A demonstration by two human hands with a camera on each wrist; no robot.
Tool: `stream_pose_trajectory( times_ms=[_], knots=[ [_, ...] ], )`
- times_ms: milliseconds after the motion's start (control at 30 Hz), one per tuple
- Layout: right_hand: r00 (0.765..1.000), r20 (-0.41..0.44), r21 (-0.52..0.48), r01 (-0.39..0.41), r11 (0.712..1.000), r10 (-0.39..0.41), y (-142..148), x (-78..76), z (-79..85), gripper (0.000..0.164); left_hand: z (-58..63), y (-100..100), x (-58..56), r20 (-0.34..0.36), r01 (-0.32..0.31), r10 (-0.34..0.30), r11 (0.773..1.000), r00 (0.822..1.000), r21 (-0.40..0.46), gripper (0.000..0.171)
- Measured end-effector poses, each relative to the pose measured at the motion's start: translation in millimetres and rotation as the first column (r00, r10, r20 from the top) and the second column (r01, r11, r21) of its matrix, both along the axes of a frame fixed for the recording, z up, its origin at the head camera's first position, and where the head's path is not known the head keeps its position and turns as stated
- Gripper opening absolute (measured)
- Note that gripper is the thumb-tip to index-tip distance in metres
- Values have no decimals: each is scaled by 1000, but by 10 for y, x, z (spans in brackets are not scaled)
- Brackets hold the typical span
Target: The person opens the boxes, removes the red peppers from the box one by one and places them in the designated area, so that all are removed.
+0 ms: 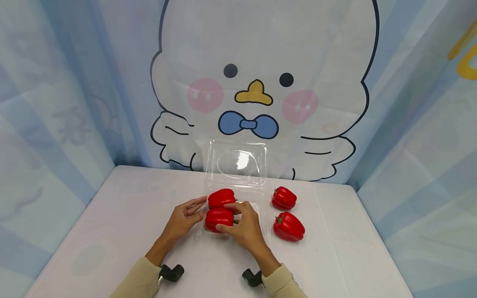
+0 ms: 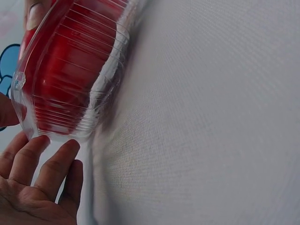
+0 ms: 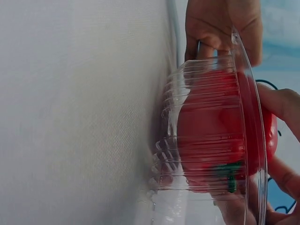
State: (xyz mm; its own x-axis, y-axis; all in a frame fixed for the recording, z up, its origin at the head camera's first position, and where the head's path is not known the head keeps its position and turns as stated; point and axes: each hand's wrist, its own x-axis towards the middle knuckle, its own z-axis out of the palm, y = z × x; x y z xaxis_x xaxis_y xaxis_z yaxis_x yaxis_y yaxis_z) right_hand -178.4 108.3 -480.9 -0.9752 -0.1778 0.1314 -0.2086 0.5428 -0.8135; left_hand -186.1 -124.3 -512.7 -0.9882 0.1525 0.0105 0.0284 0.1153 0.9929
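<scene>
Two red bell peppers lie one behind the other in the left part of a clear plastic clamshell box (image 1: 262,215), its lid (image 1: 236,159) raised at the back. The right hand (image 1: 244,225) grips the front bell pepper (image 1: 218,219), thumb on its near side and fingers on its far side. Behind it lies the rear bell pepper (image 1: 220,198). At the box's left wall, the left hand (image 1: 182,219) rests with fingers extended. In the left wrist view, its fingertips (image 2: 65,150) touch the ribbed outer wall. Through that wall in the right wrist view shows the front pepper's green stem (image 3: 231,183).
Two more red bell peppers, a far one (image 1: 284,198) and a near one (image 1: 289,227), lie on the white table (image 1: 335,240) right of the box. A curtain with a cartoon bird (image 1: 257,49) hangs behind the table.
</scene>
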Motion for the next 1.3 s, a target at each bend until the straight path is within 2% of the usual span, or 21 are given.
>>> stream_pose_trajectory(
  times_ms=[167, 367, 700, 900, 1300],
  knots=[
    [1000, 1, -33, -5, 999, 5, 28, 10, 19, 58, -5, 16, -1, 17, -12, 12, 1000, 1000, 10, 56],
    [1000, -2, -105, -22, 994, 22, 63, 5, 117, 58, -42, 17, -28, 41, -38, 39, 999, 998, -17, 57],
    [1000, -15, -95, -17, 995, 16, 122, 47, 280, 61, -26, 11, -27, 46, -54, 56, 998, 997, -42, 56],
    [998, -60, -80, -12, 997, 7, 193, 79, 391, 61, -43, -6, -32, 50, -50, 52, 998, 997, -31, 55],
    [990, -123, -54, 56, 997, -62, 460, 57, 520, 62, -37, -16, -50, 67, -46, 47, 999, 997, -7, 55]
  ],
)
